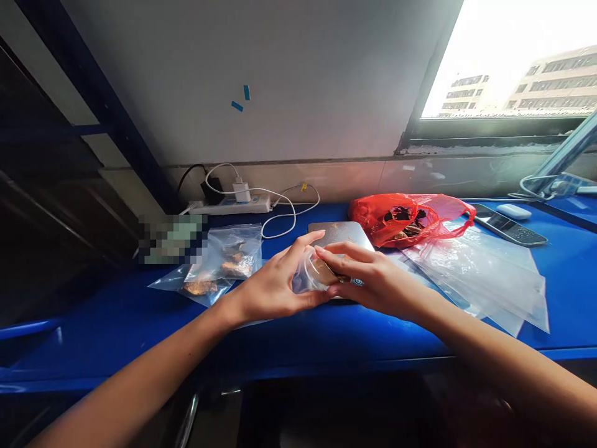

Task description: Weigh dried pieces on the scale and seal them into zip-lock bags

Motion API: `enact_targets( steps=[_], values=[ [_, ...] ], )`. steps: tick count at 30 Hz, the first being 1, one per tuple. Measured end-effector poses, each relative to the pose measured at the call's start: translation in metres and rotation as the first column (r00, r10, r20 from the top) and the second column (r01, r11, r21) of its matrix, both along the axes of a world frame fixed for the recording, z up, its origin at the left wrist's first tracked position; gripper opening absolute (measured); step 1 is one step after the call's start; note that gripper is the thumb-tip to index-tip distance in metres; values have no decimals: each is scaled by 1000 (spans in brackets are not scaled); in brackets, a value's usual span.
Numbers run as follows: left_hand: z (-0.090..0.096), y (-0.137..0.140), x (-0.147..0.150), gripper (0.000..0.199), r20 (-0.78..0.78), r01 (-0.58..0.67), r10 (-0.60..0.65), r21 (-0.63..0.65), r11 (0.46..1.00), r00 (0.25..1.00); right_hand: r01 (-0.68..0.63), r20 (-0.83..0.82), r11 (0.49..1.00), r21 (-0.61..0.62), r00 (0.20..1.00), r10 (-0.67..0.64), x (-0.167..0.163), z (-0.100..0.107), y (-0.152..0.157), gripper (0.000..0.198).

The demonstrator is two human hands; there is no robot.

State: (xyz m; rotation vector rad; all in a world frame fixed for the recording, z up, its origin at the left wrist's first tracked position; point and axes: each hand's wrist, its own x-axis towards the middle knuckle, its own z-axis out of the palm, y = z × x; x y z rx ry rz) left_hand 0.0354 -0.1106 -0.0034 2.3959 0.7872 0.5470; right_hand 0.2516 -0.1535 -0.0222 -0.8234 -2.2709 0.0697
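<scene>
My left hand (273, 283) curls around a small clear plastic bag (303, 274), its thumb and fingers spread about the bag's mouth. In my right hand (373, 274) is a brown dried piece (325, 275), pinched between fingers and thumb at the bag's opening. How far the piece sits inside the bag is hard to tell. Both hands are over the front part of a silver kitchen scale (342, 231), which they partly cover. Just behind my right hand lies a red plastic bag (366, 214), open, with several dark brown dried pieces (407, 225) inside.
Left of my hands lie clear bags (247, 239) with orange-brown pieces in them. Flat clear bags (494, 274) are spread at the right, near a phone (510, 228) and a white rounded object (513, 211). Along the wall runs a power strip (256, 204) with white cables.
</scene>
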Motion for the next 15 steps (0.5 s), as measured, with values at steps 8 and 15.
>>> enact_targets(
  steps=[8,15],
  values=[
    [-2,-2,1,86,-5,20,-20,-18,1000,1000,-51,4,997,51,999,51,-2,-6,-3,40],
    [-3,-4,2,83,19,29,-29,-8,1000,999,-27,12,999,16,1000,27,-3,-7,-3,38]
  ],
)
